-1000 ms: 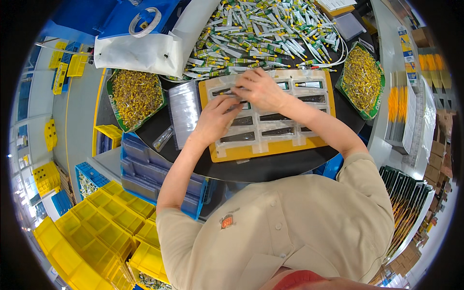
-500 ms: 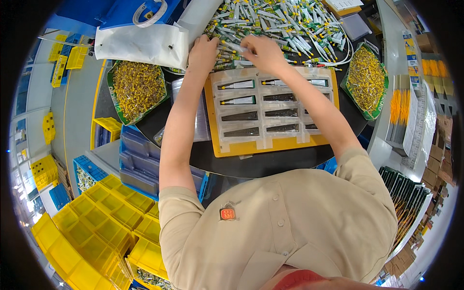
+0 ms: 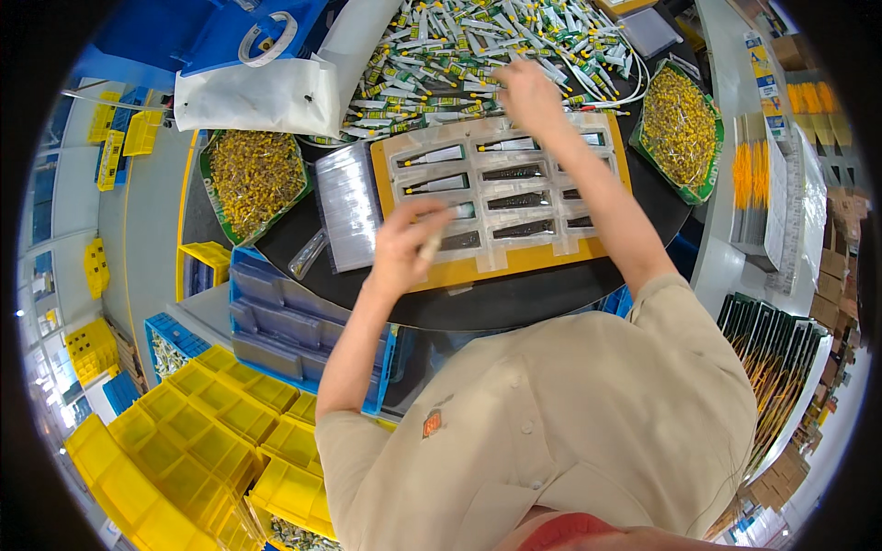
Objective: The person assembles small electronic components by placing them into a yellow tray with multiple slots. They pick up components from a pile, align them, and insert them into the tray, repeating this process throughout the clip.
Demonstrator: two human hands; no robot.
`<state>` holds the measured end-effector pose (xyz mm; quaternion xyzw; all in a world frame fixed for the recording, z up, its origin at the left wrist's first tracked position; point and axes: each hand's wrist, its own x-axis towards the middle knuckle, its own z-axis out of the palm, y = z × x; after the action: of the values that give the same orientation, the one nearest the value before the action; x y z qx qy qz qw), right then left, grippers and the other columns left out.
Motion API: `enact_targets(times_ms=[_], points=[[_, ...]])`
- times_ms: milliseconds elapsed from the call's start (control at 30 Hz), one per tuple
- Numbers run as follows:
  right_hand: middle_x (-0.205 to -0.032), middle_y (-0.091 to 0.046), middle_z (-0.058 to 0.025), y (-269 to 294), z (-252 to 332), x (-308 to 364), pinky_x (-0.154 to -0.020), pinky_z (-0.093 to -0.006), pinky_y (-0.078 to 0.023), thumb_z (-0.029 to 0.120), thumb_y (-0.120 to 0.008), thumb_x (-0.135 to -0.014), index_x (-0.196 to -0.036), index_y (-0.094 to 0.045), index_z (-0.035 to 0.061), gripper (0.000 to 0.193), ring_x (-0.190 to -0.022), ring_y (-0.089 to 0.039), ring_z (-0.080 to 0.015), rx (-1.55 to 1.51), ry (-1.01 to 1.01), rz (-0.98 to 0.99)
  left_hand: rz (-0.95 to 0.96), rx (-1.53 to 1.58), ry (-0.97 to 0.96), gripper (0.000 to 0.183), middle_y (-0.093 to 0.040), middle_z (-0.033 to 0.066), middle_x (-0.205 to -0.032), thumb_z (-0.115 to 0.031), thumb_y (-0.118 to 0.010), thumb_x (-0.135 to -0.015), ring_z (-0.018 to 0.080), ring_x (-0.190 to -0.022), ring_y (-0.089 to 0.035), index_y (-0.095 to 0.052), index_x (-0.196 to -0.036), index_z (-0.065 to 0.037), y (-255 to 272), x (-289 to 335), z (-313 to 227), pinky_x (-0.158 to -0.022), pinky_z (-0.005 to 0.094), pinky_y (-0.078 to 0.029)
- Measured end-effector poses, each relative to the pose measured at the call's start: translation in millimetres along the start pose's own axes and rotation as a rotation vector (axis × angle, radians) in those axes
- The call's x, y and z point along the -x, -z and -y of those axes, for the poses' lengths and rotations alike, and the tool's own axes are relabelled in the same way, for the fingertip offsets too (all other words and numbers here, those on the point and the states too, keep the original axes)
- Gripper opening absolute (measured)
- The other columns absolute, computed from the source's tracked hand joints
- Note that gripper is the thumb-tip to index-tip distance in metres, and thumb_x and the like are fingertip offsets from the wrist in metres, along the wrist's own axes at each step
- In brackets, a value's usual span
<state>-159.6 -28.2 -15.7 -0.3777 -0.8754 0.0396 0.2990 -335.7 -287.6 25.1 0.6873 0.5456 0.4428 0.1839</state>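
Over the left column of a clear plastic tray [image 3: 478, 209] on a yellow board is my left hand [image 3: 404, 241], slightly blurred. Its fingers are closed on a small squeeze tube [image 3: 462, 211], white and green, which lies at the third slot down. Above that, squeeze tubes with yellow caps lie in the top two slots; other slots show dark bottoms. My right hand [image 3: 535, 99] reaches to the near edge of a big pile of such tubes [image 3: 432, 55], fingers pinched together. What it grips, if anything, is too small to make out. My right forearm covers part of the tray's right column.
Bags of small yellow caps stand left [image 3: 253, 179] and right [image 3: 682, 133] on the black table. Stacked clear plastic sheets [image 3: 351, 207] lie beside the tray, near a white pouch [image 3: 257, 96] and tape roll [image 3: 268, 39]. Yellow bins [image 3: 175, 432] and a blue crate [image 3: 285, 312] sit lower left.
My left hand has come from the pile down to the tray with a squeeze tube. My right hand stays at the pile, a little further right. The view has shifted slightly.
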Motion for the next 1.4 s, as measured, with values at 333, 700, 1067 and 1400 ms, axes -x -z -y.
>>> enact_targets(times_ms=[333, 700, 1067, 1400], points=[[-0.099, -0.067, -0.0077, 72, -34, 29, -0.070, -0.0281, -0.051, 0.011, -0.072, -0.084, -0.102, -0.068, 0.0037, 0.020, -0.082, -0.063, -0.0190, -0.570, -0.213, 0.392, 0.192, -0.178, -0.078, 0.030, -0.065, 0.0089, -0.109, -0.006, -0.071, -0.075, 0.0325, -0.107, -0.058, -0.074, -0.105, -0.008, -15, 15, -3, -0.092, 0.0429, -0.048], [-0.090, -0.065, -0.0058, 42, -3, 26, -0.083, -0.0410, -0.050, 0.015, -0.074, -0.080, -0.082, -0.073, 0.0102, 0.005, -0.095, -0.059, -0.0287, -0.477, 0.184, 0.368, 0.426, -0.664, 0.120, 0.067, -0.026, 0.0187, -0.161, -0.040, -0.053, -0.099, 0.0371, -0.150, -0.023, -0.035, -0.153, -0.005, -37, -54, 32, -0.120, 0.0551, -0.018], [-0.092, -0.060, -0.0102, -19, 0, -52, -0.071, -0.0418, -0.054, 0.008, -0.070, -0.082, -0.101, -0.066, 0.0041, 0.020, -0.083, -0.066, -0.0305, -0.330, 0.086, 0.060, 0.008, -0.789, 0.124, 0.039, -0.061, 0.0100, -0.121, 0.003, -0.058, -0.084, 0.0333, -0.116, -0.055, -0.064, -0.121, -0.009, -8, -179, 162, -0.097, 0.0446, -0.045], [-0.116, -0.071, -0.0055, 110, 3, 120, -0.091, -0.0435, -0.053, 0.012, -0.070, -0.079, -0.102, -0.074, 0.0119, 0.023, -0.104, -0.067, -0.0259, -0.252, 0.493, 0.313, 0.353, -0.033, -0.276, 0.033, -0.067, 0.0074, -0.103, -0.009, -0.070, -0.078, 0.0267, -0.090, -0.063, -0.070, -0.111, -0.011, -56, -49, -17, -0.079, 0.0368, -0.051]])
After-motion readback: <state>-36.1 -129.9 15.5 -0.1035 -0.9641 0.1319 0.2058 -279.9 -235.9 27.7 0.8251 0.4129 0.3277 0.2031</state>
